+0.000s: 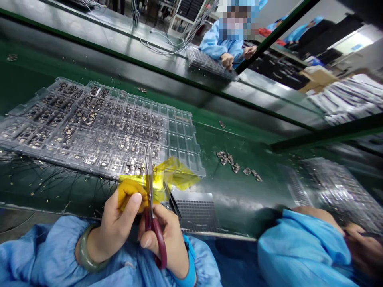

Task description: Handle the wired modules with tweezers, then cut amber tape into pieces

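Translucent yellow film [176, 173], which looks like tape, is pinched between the thumb and fingers of my left hand [119, 215]. The film spreads to the right, past the near edge of the clear trays. My right hand [169, 235] is wrapped round the dark red handles of a pair of scissors [150, 181]. Their blades point away from me and lie against the film, slightly parted near the tips. Just beyond both hands, clear plastic trays [182, 139] hold many small circuit boards in their compartments. Part of my right hand's fingers is hidden behind the scissors.
A grid-patterned sheet [197, 211] lies right of my hands. Small metallic parts [235, 167] are scattered on the green bench [239, 203]. Thin black wires [80, 177] stick out along the near left. A co-worker's sleeve [302, 251] is close at right; another person works across the bench.
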{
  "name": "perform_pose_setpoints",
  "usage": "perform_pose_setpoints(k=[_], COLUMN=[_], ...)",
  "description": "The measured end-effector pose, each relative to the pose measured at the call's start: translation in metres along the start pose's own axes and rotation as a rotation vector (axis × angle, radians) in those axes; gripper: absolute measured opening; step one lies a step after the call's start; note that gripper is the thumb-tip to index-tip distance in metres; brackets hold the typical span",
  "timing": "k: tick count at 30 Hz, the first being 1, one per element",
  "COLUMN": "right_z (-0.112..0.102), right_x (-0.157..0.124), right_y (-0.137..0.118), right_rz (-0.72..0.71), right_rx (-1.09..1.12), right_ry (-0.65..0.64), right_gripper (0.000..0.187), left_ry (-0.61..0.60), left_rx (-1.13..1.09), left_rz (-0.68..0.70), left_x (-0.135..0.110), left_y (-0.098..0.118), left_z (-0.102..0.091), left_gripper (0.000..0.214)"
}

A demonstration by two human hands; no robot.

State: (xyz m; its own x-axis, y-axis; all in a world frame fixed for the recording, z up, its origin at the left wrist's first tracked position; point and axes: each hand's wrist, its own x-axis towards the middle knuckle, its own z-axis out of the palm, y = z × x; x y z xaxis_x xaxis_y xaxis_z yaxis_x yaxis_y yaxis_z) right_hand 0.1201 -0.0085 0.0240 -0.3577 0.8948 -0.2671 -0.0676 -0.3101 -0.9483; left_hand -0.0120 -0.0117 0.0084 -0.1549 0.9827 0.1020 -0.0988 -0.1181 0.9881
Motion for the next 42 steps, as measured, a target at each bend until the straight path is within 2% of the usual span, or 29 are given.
perform_pose_setpoints(k=[4,8,13,17,20,22,26,35,42], right_z=[-0.003,-0.008,-0.013,-0.014,-0.016,-0.016,-0.016,-0.012,-0.014], right_x=[-0.001,-0.004,-0.003,-0.004,-0.006,-0.008,-0.007,-0.005,-0.005], right_y=[0.001,0.002,0.002,0.002,0.003,0.002,0.001,-0.003,-0.001], right_rz=[-0.001,-0.023,-0.106,-0.151,-0.114,-0.081,-0.049,-0.053,-0.064], right_rx=[-0.003,-0.022,-0.119,-0.273,-0.374,-0.412,-0.44,-0.442,-0.432], right_ry=[0.0,0.0,-0.093,-0.146,-0.197,-0.229,-0.235,-0.208,-0.221], right_gripper=[0.073,0.072,0.077,0.089,0.093,0.094,0.096,0.093,0.089], left_ry=[-0.006,-0.049,-0.131,-0.013,0.089,0.117,0.097,0.078,0.077], left_rx=[-0.085,-0.206,-0.037,-0.032,-0.076,-0.104,-0.114,-0.099,-0.151], left_rz=[-0.038,-0.082,-0.098,-0.139,-0.167,-0.15,-0.124,-0.185,-0.168], left_x=[-0.003,-0.001,0.007,0.012,0.016,0.018,0.018,0.016,0.015], left_y=[-0.006,-0.007,0.005,0.006,0.001,-0.002,-0.004,-0.001,-0.002], left_z=[0.001,-0.005,-0.013,-0.011,-0.007,-0.004,-0.002,-0.002,-0.002], left_gripper=[0.016,0.039,0.022,0.028,0.029,0.026,0.02,0.026,0.023])
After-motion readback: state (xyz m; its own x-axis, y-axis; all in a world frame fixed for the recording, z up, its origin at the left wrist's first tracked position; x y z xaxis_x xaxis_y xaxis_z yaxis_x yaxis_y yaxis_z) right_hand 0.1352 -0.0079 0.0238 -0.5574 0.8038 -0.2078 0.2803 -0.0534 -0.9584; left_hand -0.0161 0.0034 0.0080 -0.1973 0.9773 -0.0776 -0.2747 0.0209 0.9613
